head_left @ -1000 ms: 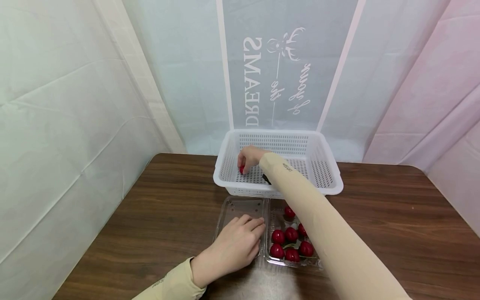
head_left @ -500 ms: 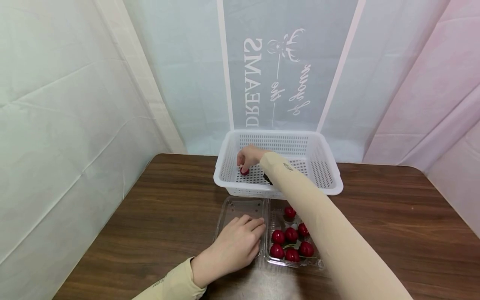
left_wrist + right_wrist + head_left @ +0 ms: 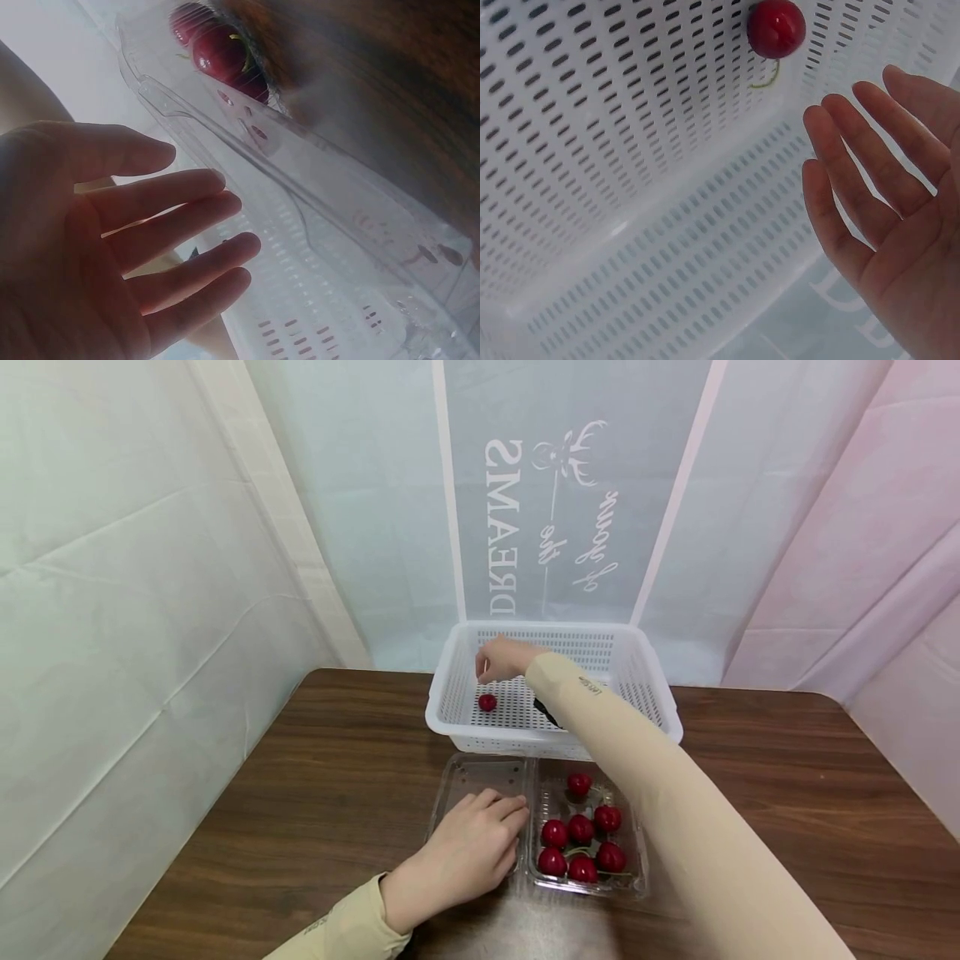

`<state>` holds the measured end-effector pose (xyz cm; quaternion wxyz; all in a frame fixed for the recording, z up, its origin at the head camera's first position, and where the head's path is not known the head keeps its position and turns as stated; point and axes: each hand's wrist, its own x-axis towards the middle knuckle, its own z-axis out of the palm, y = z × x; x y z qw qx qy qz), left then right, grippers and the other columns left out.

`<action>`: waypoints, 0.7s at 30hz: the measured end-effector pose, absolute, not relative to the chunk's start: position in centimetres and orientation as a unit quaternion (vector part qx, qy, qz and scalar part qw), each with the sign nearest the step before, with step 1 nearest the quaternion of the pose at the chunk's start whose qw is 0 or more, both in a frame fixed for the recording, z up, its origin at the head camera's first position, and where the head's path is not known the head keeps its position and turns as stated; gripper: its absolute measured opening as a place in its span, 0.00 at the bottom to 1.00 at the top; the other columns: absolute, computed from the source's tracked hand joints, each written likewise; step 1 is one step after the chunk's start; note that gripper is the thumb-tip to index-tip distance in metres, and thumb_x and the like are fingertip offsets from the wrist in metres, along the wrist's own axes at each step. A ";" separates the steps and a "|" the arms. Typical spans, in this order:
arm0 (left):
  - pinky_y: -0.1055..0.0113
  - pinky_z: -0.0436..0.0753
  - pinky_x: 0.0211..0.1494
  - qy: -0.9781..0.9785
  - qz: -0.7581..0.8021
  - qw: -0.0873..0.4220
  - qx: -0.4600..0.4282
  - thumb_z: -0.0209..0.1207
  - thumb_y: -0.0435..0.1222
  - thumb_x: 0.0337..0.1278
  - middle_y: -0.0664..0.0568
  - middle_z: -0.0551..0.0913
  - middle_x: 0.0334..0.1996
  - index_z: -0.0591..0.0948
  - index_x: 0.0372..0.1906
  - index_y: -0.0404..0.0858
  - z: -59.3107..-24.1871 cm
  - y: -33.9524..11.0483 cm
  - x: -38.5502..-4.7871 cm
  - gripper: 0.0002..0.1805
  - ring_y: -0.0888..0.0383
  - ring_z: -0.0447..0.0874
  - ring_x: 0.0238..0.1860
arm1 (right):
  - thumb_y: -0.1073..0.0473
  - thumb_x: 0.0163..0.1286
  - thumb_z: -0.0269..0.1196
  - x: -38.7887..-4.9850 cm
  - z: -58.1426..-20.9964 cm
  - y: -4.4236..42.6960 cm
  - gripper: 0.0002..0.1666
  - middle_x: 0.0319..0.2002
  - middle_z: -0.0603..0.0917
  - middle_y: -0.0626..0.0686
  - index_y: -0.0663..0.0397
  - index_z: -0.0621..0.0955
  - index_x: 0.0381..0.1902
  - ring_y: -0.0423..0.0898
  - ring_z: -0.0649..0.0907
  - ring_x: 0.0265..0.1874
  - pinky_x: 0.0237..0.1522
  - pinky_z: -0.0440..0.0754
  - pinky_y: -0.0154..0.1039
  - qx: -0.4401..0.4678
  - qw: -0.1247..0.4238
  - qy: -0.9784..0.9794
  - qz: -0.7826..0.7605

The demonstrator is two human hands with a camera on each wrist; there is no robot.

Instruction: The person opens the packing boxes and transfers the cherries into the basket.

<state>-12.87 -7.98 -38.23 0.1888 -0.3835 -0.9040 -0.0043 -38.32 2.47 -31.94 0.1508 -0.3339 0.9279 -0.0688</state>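
One red cherry (image 3: 487,702) with a green stem lies on the floor of the white slotted basket (image 3: 551,745), toward its left end. Just above that cherry is my right hand (image 3: 506,660); the right wrist view shows its fingers spread and apart from the fruit (image 3: 776,28). My left hand (image 3: 467,852) rests at the lid (image 3: 480,770) of the clear plastic clamshell box, its fingers straight and relaxed in the left wrist view. Several cherries (image 3: 581,829) sit in the box's other half (image 3: 636,868), to the right of that hand.
The box lies unfolded on the brown wooden table (image 3: 337,802), directly in front of the basket. A printed grey curtain (image 3: 570,527) hangs behind the basket, and a white cloth (image 3: 135,610) covers the left side. My right forearm (image 3: 660,777) passes over the basket's front rim.
My right hand has let go of the cherry, which now lies on the basket floor, and has lifted slightly. The left hand has stayed in place.
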 end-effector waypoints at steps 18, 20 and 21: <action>0.64 0.78 0.42 -0.908 -0.013 0.173 -0.381 0.57 0.39 0.55 0.53 0.83 0.51 0.82 0.48 0.41 -38.4 -7.9 -12.9 0.16 0.57 0.78 0.47 | 0.56 0.65 0.61 -36.3 -28.6 3.8 0.09 0.42 0.85 0.53 0.52 0.84 0.41 0.48 0.82 0.44 0.50 0.77 0.42 -0.377 0.106 0.920 -0.032; 0.64 0.78 0.42 -0.908 -0.014 0.172 -0.382 0.56 0.39 0.56 0.53 0.83 0.51 0.82 0.48 0.41 -38.4 -7.9 -12.9 0.16 0.57 0.78 0.47 | 0.57 0.65 0.61 -36.0 -28.4 4.0 0.09 0.42 0.85 0.53 0.53 0.84 0.41 0.48 0.82 0.44 0.50 0.77 0.42 -0.383 0.103 0.918 -0.034; 0.64 0.78 0.42 -0.908 -0.014 0.171 -0.382 0.56 0.39 0.56 0.53 0.83 0.51 0.82 0.48 0.41 -38.5 -8.0 -12.9 0.16 0.57 0.78 0.47 | 0.57 0.65 0.61 -35.9 -28.3 4.2 0.09 0.42 0.85 0.53 0.53 0.84 0.41 0.48 0.82 0.44 0.50 0.77 0.42 -0.385 0.101 0.917 -0.033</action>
